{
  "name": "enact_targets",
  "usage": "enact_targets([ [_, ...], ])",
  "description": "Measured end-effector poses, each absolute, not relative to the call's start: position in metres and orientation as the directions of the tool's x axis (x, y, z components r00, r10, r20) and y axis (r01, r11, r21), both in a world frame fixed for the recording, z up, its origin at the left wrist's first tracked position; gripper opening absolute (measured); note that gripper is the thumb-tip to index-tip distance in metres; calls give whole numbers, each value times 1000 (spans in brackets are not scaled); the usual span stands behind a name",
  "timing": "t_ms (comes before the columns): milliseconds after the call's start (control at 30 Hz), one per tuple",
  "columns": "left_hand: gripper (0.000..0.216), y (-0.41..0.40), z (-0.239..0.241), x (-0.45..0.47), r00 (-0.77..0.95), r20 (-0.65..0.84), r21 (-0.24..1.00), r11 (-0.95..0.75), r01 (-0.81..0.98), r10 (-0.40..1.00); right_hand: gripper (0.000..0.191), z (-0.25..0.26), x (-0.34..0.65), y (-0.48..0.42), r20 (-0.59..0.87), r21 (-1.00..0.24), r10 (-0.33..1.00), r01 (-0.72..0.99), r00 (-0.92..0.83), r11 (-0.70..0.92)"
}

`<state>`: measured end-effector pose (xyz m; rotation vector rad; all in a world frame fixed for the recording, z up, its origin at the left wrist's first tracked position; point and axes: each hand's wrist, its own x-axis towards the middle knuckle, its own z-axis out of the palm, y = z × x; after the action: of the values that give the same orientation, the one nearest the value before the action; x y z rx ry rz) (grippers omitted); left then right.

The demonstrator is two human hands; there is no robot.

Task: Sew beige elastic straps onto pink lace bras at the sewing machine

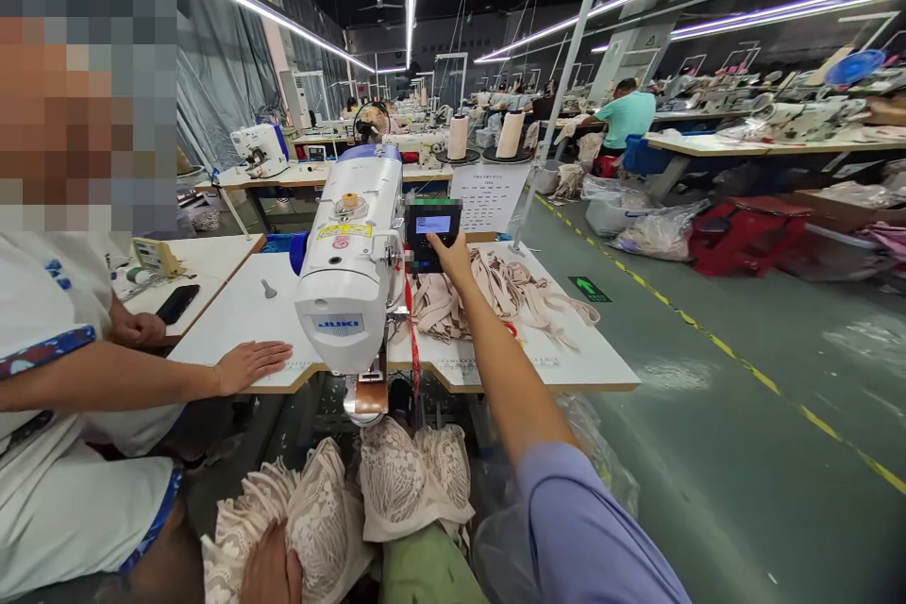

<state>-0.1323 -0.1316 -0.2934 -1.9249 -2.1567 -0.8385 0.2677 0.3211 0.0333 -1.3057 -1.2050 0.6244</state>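
My right hand [453,257], at the end of a lavender sleeve, reaches forward to the small control panel [432,228] with a lit blue screen on the side of the white Juki sewing machine [350,288]. Its fingers are curled and press against the panel's lower edge; it holds nothing. My left hand [275,568] is low in my lap, closed on a beige lace garment [322,519]. A second lace piece [414,481] lies just below the machine's needle end.
A person in a white shirt sits at the left, one hand [251,364] flat on the white table [580,360]. Beige straps [510,293] are piled right of the machine. A black phone [176,303] lies on the neighbouring table. The aisle with its yellow line [743,363] runs on the right.
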Motion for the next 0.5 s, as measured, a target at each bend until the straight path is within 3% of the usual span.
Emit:
enact_targets([
  [100,58,-130,-299,-134,-174,425,322,32,946,888,65,33,266,321,313,-938,889,259,335,232],
  [333,87,-126,-310,-144,-160,452,333,1,943,878,62,35,264,321,299,-944,881,246,368,218],
  [500,71,-127,-286,-129,-182,402,322,48,945,897,65,38,258,321,288,-946,869,260,403,194],
])
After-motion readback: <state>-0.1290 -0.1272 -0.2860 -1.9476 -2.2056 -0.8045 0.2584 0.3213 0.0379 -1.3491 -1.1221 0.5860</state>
